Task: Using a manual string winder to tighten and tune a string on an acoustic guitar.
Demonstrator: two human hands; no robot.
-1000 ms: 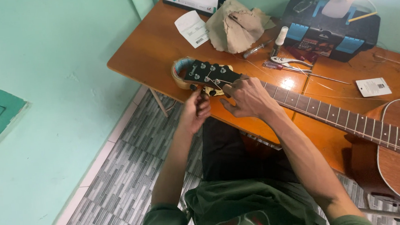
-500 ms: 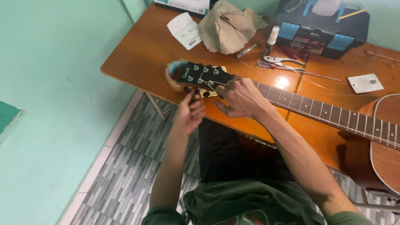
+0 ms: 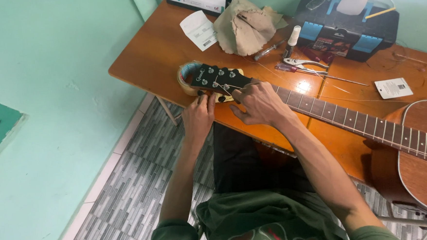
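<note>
An acoustic guitar lies across the orange wooden table (image 3: 152,65), its black headstock (image 3: 218,79) resting on a roll of tape (image 3: 186,79) at the left. My left hand (image 3: 198,117) grips a tuning peg on the headstock's near edge. My right hand (image 3: 256,103) rests over the nut end of the neck (image 3: 360,124), fingers pinching a thin string near the tuning posts. The guitar body (image 3: 425,172) lies at the far right.
A crumpled tan cloth (image 3: 245,26), a white paper slip (image 3: 198,29), a small spray bottle (image 3: 292,38), pliers (image 3: 305,63) and a screwdriver lie beyond the neck. A black and blue toolbox (image 3: 350,27) stands at the back, a lamp above it. Tiled floor lies below.
The view has shifted slightly; both hands stay at the headstock, the left on the peg and the right on the string, with only small finger movement.
</note>
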